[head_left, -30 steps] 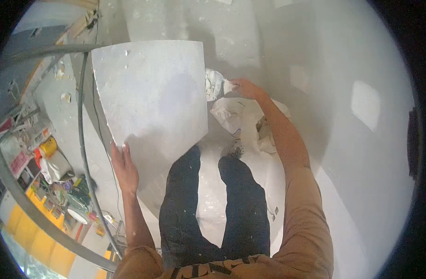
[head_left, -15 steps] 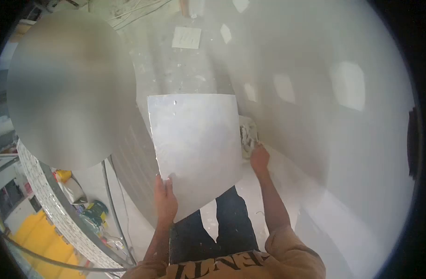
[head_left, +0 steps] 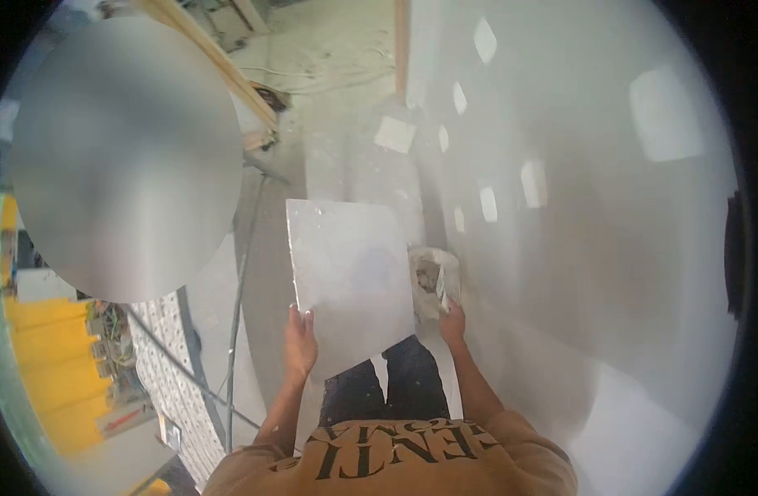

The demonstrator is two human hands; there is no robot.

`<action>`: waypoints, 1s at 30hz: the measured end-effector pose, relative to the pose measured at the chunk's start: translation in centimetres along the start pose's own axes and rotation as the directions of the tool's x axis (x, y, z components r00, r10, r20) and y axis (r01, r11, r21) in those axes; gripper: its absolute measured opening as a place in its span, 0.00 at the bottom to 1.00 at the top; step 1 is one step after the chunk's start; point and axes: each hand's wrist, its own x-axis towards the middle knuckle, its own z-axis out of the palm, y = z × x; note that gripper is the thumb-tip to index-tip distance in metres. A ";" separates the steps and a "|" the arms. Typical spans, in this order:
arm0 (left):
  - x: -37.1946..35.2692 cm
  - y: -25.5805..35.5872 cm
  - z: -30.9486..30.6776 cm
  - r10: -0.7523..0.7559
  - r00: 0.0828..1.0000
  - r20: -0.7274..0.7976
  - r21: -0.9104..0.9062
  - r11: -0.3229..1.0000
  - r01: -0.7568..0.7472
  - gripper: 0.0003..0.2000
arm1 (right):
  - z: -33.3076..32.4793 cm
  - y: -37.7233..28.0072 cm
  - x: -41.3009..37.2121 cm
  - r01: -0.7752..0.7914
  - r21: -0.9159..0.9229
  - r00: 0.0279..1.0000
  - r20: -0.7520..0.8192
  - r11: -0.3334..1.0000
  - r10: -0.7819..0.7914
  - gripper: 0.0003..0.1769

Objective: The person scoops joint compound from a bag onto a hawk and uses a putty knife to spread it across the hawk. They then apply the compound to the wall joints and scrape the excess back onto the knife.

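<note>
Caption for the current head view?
Left hand holding a pale board, right hand at a whitish bag or container.

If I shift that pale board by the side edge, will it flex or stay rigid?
Probably fairly stiff: the board looks flat, with no visible sag, while the left hand holds its side. It may want to tip, since most of it spreads away from that grip. The rough left edge could shed bits or chip.
</note>
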 end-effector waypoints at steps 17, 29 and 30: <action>-22.3 -2.6 -26.1 -0.152 0.927 -0.344 -0.305 0.951 0.043 0.16 | -7.7 -29.4 -19.0 0.686 0.363 0.688 -0.040 0.631 -0.725 0.25; -42.1 -15.5 -40.0 -0.618 0.302 -0.726 -0.600 0.784 0.162 0.28 | -4.9 -44.3 -26.2 0.850 0.312 0.489 -0.173 0.424 -0.855 0.24; -43.2 -18.6 -40.5 -0.590 0.306 -0.747 -0.632 0.773 -0.051 0.27 | -4.4 -46.0 -27.5 0.876 0.352 0.412 -0.196 0.329 -0.890 0.23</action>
